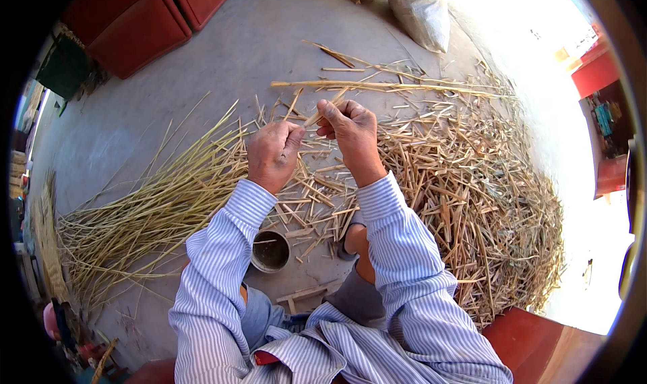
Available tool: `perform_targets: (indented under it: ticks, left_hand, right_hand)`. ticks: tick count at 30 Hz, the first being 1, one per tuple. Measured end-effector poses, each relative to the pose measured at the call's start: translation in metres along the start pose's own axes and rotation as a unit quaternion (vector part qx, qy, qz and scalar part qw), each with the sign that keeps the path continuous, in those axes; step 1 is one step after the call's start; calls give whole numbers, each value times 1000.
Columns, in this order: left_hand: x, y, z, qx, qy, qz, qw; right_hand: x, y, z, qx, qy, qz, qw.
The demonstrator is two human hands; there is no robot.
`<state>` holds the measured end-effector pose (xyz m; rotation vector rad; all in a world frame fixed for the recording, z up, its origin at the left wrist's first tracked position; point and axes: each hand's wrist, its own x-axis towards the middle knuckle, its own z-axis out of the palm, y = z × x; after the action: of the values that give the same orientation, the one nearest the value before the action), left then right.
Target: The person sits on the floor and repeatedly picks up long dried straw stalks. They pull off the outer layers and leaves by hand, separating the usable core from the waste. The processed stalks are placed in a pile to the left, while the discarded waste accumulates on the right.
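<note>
A short, pale dry stalk point(312, 120) runs between my two hands, in front of my chest. My left hand point(273, 153) is closed in a fist round its lower left end. Thumb and fingers of my right hand point(350, 129) pinch it farther up, and its tip sticks out past them. Below my hands, cut stalk pieces point(317, 192) lie scattered over the floor. A bundle of long, thin yellow-green stems point(168, 205) spreads out to the left. On the right rises a big heap of short, dry stalk pieces point(472, 195).
A round metal can point(271, 252) stands near my knees. Long whole stalks point(391, 85) lie beyond my hands. Farther off are a white sack point(421, 13), red cabinets point(138, 37) and a dark green box point(64, 67). A wooden frame piece point(306, 292) lies between my feet.
</note>
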<state>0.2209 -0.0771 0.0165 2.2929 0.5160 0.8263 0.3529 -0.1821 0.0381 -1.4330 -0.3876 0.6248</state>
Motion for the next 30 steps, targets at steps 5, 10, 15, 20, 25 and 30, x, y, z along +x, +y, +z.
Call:
perform_targets:
  ticks: [5, 10, 15, 20, 25, 30]
  left_hand:
    - [6, -5, -13, 128, 60, 82, 987]
    - [13, -6, -24, 18, 55, 16, 998]
    - [6, -6, -30, 33, 31, 47, 998]
    - [-23, -10, -24, 24, -115, -42, 992]
    - [-21, -12, -44, 101, -232, -81, 964]
    - [-63, -66, -50, 250, -241, 2, 938]
  right_hand:
    - [-4, -9, 7, -114, -22, -158, 981]
    - [-18, -13, -4, -328, -101, -236, 909]
    - [22, 21, -72, -608, -33, -151, 779]
    - [4, 4, -22, -90, -155, -33, 983]
    - [18, 12, -10, 16, -103, 16, 994]
    - [71, 25, -55, 61, 16, 36, 997]
